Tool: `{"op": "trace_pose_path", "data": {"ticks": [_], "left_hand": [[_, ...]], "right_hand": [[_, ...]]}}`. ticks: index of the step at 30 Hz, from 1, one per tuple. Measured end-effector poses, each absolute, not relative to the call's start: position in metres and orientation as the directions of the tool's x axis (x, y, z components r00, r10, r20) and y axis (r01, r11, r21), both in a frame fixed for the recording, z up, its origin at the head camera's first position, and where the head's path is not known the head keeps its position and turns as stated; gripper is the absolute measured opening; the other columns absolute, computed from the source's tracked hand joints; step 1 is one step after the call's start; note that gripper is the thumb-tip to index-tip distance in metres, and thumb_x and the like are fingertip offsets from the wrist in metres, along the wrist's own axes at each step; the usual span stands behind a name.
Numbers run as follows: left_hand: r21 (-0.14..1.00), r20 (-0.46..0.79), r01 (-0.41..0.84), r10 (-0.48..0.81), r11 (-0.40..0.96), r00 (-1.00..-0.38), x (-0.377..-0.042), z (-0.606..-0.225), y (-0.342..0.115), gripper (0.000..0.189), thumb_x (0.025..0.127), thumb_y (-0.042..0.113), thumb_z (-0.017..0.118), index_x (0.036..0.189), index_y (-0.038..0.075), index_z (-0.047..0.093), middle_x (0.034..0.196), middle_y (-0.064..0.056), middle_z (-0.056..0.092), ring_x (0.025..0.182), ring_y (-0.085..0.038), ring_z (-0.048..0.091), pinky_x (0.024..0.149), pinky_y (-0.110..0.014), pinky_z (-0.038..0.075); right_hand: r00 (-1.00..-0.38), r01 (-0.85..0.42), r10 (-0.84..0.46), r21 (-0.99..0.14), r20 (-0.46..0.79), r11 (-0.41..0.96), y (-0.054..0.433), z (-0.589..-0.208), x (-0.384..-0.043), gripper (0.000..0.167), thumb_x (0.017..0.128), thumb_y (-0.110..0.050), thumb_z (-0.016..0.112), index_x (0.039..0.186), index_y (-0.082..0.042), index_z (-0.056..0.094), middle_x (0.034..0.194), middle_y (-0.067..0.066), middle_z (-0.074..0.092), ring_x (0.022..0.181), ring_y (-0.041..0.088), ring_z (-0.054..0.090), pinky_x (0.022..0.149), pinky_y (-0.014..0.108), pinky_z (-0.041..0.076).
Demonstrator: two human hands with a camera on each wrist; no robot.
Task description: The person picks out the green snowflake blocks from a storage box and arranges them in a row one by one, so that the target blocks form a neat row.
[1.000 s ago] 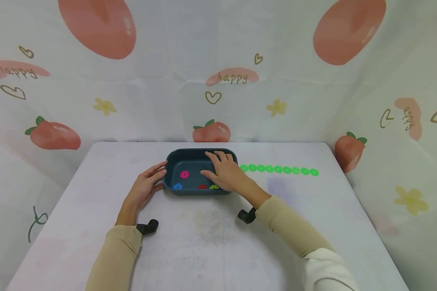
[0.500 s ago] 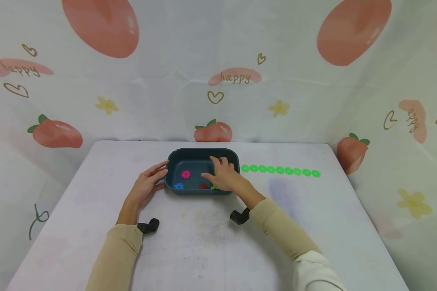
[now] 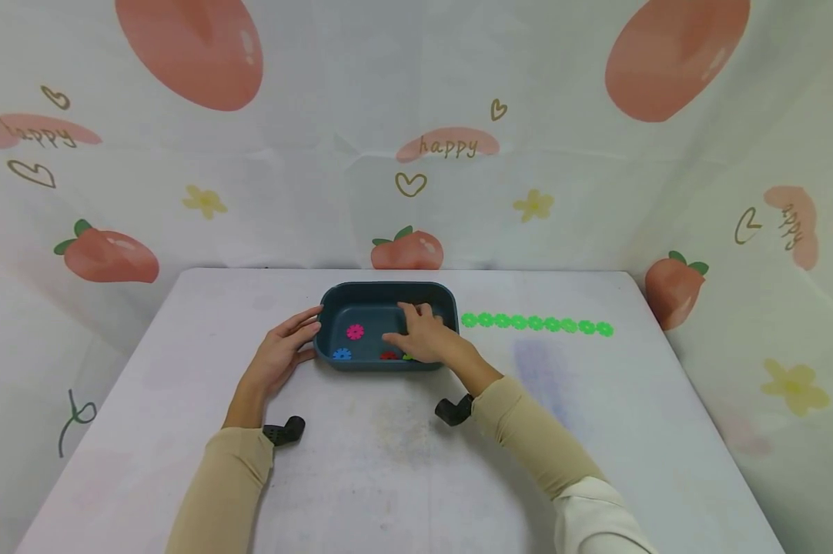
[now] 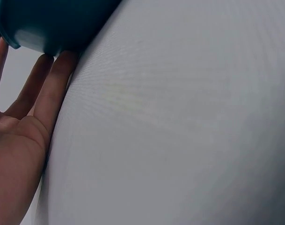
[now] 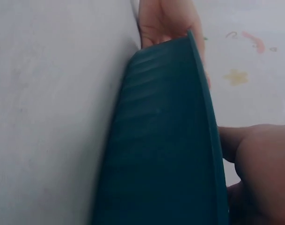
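Observation:
In the head view a dark teal plastic basin (image 3: 368, 366) stands on the table. My left hand (image 3: 278, 358) presses its fingertips against the basin's left end, fingers nearly straight, as the left wrist view of the basin (image 4: 53, 26) also shows. My right hand (image 3: 426, 336) reaches down into the right half, thumb spread away from the bent fingers; the other fingertips are partly hidden. Inside lie flower-shaped plastic pieces: a pink flower piece (image 3: 355, 332), a blue flower piece (image 3: 342, 354), a red flower piece (image 3: 389, 355) and a yellow-green flower piece (image 3: 407, 356) beside the right hand.
A straight row of several bright green flower pieces (image 3: 536, 323) lies on the table right of the basin. The white table (image 3: 361, 477) reaches back to a patterned curtain (image 3: 306, 192). Black wrist mounts (image 3: 288, 431) sit at both wrists.
My right hand has moved lower and slightly left inside the basin, its fingers bending down. A pink spot seen by its fingers half a second ago is hidden now. My left hand stays put.

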State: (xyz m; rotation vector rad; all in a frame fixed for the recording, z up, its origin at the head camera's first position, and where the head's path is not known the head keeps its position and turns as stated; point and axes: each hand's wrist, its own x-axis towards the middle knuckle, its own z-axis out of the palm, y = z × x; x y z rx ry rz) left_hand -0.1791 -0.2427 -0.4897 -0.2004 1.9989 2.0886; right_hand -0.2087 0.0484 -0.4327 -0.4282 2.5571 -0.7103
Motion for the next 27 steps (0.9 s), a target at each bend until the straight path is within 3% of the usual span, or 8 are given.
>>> {"op": "trace_pose_path", "data": {"ticks": [4, 10, 19, 27], "left_hand": [[0.964, -0.26, -0.263, 0.075, -0.034, -0.963, -0.179, -0.489, -0.242, 0.063, 0.098, 0.039, 0.067, 0.154, 0.019, 0.046, 0.143, 0.0, 0.055, 0.118, -0.005, 0.058, 0.09, -0.023, 0.058], [0.957, -0.286, -0.289, 0.078, -0.036, -0.955, -0.18, -0.493, -0.241, 0.063, 0.098, 0.04, 0.067, 0.155, 0.022, 0.046, 0.155, -0.007, 0.045, 0.123, -0.006, 0.056, 0.091, -0.022, 0.057], [0.956, -0.291, -0.293, 0.059, -0.021, -0.955, -0.179, -0.493, -0.24, 0.061, 0.099, 0.04, 0.066, 0.154, 0.023, 0.047, 0.156, -0.006, 0.045, 0.123, -0.006, 0.055, 0.091, -0.022, 0.057], [0.959, -0.281, -0.283, 0.067, -0.019, -0.957, -0.179, -0.489, -0.242, 0.063, 0.099, 0.039, 0.066, 0.156, 0.022, 0.044, 0.157, -0.009, 0.042, 0.123, -0.007, 0.054, 0.09, -0.022, 0.057]], "right_hand": [[-0.818, -0.189, -0.459, -0.591, -0.346, 0.784, 0.048, -0.431, -0.21, 0.083, 0.1, -0.056, 0.056, 0.164, -0.019, 0.018, 0.166, 0.02, 0.02, 0.15, 0.044, 0.031, 0.119, 0.06, 0.035], [-0.786, -0.201, -0.529, -0.676, -0.321, 0.709, 0.043, -0.437, -0.219, 0.081, 0.1, -0.052, 0.058, 0.163, -0.018, 0.021, 0.164, 0.018, 0.024, 0.145, 0.034, 0.041, 0.118, 0.056, 0.038], [-0.833, -0.204, -0.531, -0.804, -0.158, 0.559, 0.037, -0.452, -0.232, 0.065, 0.098, -0.018, 0.068, 0.155, -0.007, 0.039, 0.157, 0.016, 0.042, 0.137, 0.033, 0.049, 0.113, 0.049, 0.045], [-0.85, -0.277, -0.517, -0.748, -0.102, 0.603, 0.033, -0.458, -0.235, 0.056, 0.093, -0.002, 0.069, 0.147, -0.003, 0.051, 0.138, 0.02, 0.058, 0.124, 0.033, 0.057, 0.109, 0.047, 0.048]]}}
